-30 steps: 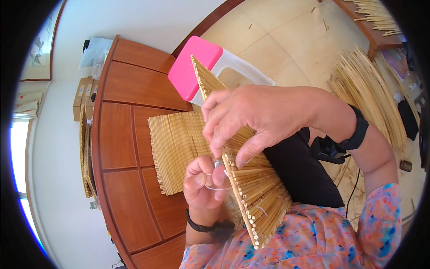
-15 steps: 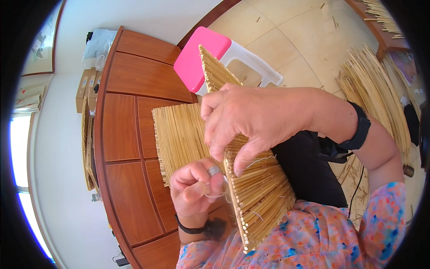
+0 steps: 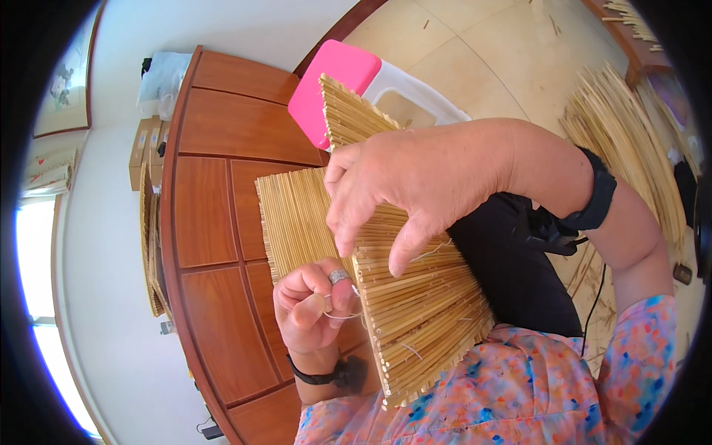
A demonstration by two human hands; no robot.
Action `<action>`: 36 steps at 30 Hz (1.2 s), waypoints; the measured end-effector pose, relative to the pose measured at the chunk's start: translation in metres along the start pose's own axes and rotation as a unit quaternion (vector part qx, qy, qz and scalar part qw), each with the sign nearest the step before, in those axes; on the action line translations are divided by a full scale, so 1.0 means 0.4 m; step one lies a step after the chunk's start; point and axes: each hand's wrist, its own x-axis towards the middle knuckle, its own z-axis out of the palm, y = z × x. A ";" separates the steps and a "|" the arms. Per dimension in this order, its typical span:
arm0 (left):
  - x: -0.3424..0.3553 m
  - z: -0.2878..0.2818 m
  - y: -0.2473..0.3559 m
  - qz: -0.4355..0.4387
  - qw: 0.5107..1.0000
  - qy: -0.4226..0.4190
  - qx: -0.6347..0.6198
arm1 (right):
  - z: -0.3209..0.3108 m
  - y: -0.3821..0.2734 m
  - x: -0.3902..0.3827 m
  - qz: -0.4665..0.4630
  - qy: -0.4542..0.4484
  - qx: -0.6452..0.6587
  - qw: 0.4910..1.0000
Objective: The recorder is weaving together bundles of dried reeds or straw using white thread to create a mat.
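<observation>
A mat of straight golden stalks tied side by side (image 3: 434,297) is held tilted in front of me, its cut ends forming an edge toward the left. My right hand (image 3: 423,178) straddles that edge from above, fingers over the left side and thumb against the stalk face. To the left of the edge, my left hand (image 3: 311,308) is closed in a pinch on a thin white thread (image 3: 343,317), which loops across to the mat. A wide metal ring (image 3: 338,276) sits on one of its fingers. Whether a needle is in the pinch is hidden.
Another stretch of stalk matting (image 3: 297,215) lies behind, against a reddish wooden cabinet (image 3: 215,297). A pink-topped stool (image 3: 337,81) stands beyond. Bundled loose stalks (image 3: 630,148) lie on the tiled floor at right. My dark-trousered leg (image 3: 512,282) is beside the mat.
The mat's edge and both hands have shifted slightly left in view. My right thumb and fingers spread a little wider apart. The thread remains in my left hand's pinch.
</observation>
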 end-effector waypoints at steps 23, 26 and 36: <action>-0.043 -0.011 0.036 -0.015 0.979 0.075 0.188 | 0.068 -0.005 0.045 -0.002 0.052 -0.135 0.990; -0.048 -0.017 0.030 -0.017 0.988 0.078 0.136 | 0.052 -0.016 0.044 0.026 0.006 -0.121 0.992; -0.052 -0.054 0.014 0.025 0.995 0.053 0.080 | 0.138 0.028 0.007 -0.042 0.248 -0.144 0.957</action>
